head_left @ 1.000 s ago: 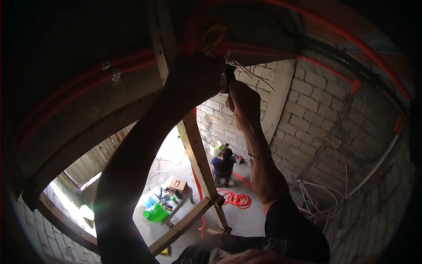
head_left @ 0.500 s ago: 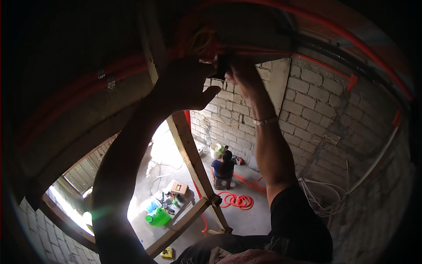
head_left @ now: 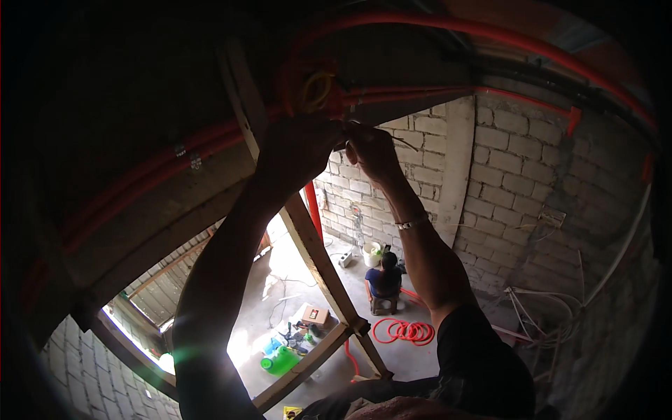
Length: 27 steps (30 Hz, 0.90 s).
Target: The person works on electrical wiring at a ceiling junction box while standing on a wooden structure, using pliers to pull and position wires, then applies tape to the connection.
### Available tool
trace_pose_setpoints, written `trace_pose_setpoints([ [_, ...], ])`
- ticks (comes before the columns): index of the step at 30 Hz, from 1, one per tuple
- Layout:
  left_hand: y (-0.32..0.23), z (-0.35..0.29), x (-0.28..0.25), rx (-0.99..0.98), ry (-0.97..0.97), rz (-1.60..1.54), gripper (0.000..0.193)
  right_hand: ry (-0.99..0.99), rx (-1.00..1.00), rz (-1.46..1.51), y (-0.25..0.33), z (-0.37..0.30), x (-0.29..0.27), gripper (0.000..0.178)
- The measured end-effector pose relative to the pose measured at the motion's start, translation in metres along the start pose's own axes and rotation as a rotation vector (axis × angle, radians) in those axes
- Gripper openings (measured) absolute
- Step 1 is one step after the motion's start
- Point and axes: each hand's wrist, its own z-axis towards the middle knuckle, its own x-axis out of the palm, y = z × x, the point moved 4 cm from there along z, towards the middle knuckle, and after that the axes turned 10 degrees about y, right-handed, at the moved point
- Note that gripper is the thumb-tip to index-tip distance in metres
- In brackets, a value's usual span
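Note:
Both my arms reach up to an orange junction box [head_left: 311, 84] under the dark ceiling. A loop of yellow wire [head_left: 317, 91] hangs out of the box. Just below it, my left hand [head_left: 299, 148] is a dark silhouette with its fingers closed; whatever is between them is hidden in shadow. My right hand [head_left: 374, 155] meets its fingertips and is closed in a pinch. From the right hand a thin wire [head_left: 406, 144] sticks out to the right against the block wall.
Orange conduits [head_left: 140, 189] run along the ceiling beam, held by metal clamps. A wooden post [head_left: 318, 252] with a crosspiece stands below my arms. On the floor are a coil of orange tubing [head_left: 404, 332], a seated person [head_left: 384, 280] and a low table with a green jug [head_left: 281, 360].
A black object between my hands is no longer visible. My left thumb has drawn in and my hands have come together. A thin wire now shows at my right hand. The view has shifted.

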Motion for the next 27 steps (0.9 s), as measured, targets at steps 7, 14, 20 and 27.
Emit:
trace_pose_setpoints([
  [7,0.001,-0.002,-0.005,-0.053,-0.030,-0.159,0.019,0.157,-0.228,0.372,0.031,-0.004,-0.019,0.040],
  [14,0.016,-0.006,-0.005,-0.215,0.062,-0.386,0.016,0.233,-0.062,0.258,0.028,0.004,0.004,0.041],
  [20,0.020,0.003,-0.003,-0.281,0.137,-0.464,0.017,0.079,-0.089,0.181,0.043,-0.008,0.012,0.019],
  [27,0.025,-0.006,0.022,0.076,0.341,0.179,0.020,0.133,-0.148,0.955,0.028,-0.025,0.030,0.024],
])
